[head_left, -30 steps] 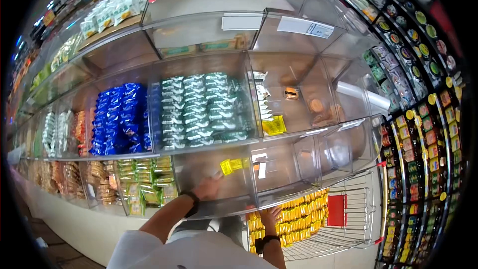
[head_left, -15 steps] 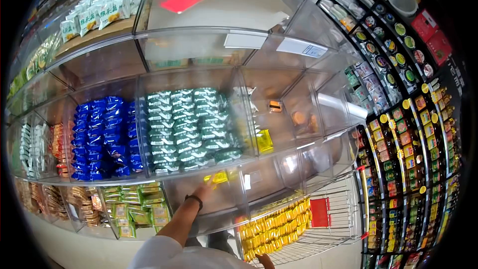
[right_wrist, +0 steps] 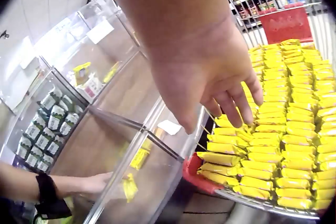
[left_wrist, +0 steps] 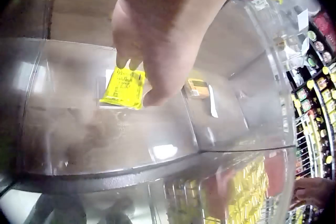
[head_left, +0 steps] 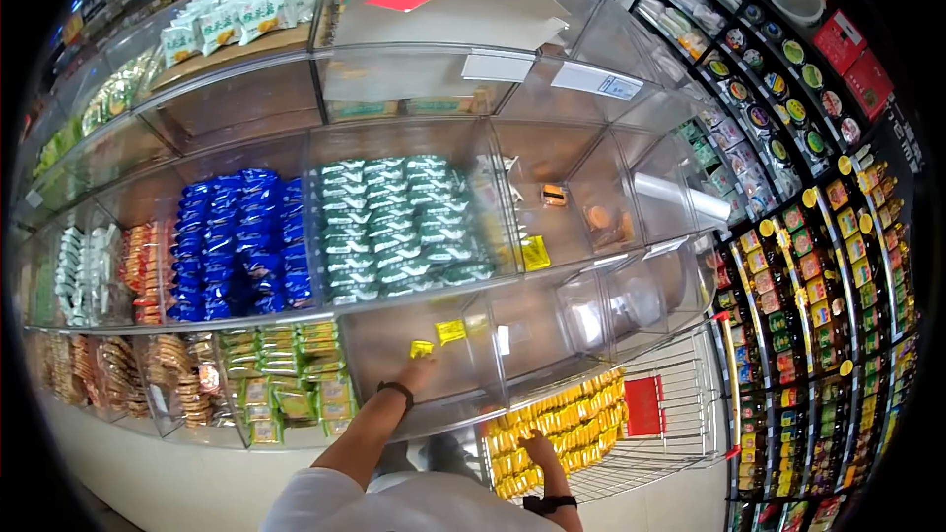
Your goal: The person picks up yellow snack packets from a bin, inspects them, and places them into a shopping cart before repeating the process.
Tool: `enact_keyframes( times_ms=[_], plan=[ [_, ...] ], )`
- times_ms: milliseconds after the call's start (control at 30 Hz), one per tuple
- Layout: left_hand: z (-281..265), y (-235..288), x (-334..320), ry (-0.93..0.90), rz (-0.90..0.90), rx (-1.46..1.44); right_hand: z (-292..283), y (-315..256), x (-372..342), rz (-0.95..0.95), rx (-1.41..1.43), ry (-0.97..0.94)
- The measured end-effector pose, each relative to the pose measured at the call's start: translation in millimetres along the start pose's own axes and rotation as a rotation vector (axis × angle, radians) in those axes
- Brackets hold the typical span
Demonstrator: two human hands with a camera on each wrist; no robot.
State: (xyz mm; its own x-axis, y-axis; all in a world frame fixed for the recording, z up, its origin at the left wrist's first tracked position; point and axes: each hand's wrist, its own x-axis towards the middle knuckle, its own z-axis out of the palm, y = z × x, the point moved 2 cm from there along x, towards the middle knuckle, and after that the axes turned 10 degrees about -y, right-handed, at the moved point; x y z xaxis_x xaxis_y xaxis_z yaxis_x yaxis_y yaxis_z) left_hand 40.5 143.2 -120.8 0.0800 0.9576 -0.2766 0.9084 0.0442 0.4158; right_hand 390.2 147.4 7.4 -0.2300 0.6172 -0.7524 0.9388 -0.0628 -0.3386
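In the lower clear bin [head_left: 370,360], my left hand [head_left: 419,372] [left_wrist: 157,50] pinches a small yellow packet [head_left: 422,348] [left_wrist: 126,87] between thumb and fingers. A second yellow packet [head_left: 450,331] [right_wrist: 139,158] lies just beyond it on the bin floor. My right hand [head_left: 538,451] [right_wrist: 210,77] hangs over the shopping cart, fingers loosely spread and holding nothing. Below it, rows of yellow packets [head_left: 581,424] [right_wrist: 299,145] fill the near part of the cart. Whether the right fingertips touch them I cannot tell.
Blue packets [head_left: 261,236] and green-and-white packets [head_left: 399,227] fill the bins above. Green-yellow packets [head_left: 291,374] stand to the left. Clear dividers and a raised front rim [head_left: 434,422] surround the lower bin. The cart's red panel [head_left: 644,406] is at the right.
My left hand has closed on a yellow packet, which now shows apart from the second one. My right hand has moved from the cart's near corner to over its packets.
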Motion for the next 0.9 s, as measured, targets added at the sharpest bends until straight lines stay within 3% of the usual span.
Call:
enact_keyframes(
  times_ms=[133,167,267,367,467,567,633,800,900],
  plan=[
    [-61,26,-24,-0.399,-0.141,0.078,-2,-21,0,-0.098,-0.09,-0.023],
    [-41,14,-21,-0.321,-0.122,0.094,1,-23,3,-0.119,-0.08,-0.025],
    [-48,11,-22,-0.252,-0.14,0.111,12,-24,6,-0.177,-0.048,-0.021],
    [-28,-9,-11,-0.262,-0.132,-0.162,17,-25,-5,-0.121,-0.057,-0.081],
    [-37,-4,-5,-0.565,-0.277,-0.038,32,-7,-12,-0.045,-0.036,-0.092],
    [18,-10,4,-0.202,-0.352,-0.061,43,11,-36,0.055,-0.068,-0.103],
    [56,-17,17,-0.132,-0.437,-0.144,53,26,-51,0.103,-0.057,-0.097],
    [64,-30,38,-0.229,-0.343,-0.473,71,45,-69,0.186,0.031,-0.12],
    [20,-9,29,-0.321,-0.394,-0.395,81,57,-56,0.128,0.012,-0.019]
  ],
)
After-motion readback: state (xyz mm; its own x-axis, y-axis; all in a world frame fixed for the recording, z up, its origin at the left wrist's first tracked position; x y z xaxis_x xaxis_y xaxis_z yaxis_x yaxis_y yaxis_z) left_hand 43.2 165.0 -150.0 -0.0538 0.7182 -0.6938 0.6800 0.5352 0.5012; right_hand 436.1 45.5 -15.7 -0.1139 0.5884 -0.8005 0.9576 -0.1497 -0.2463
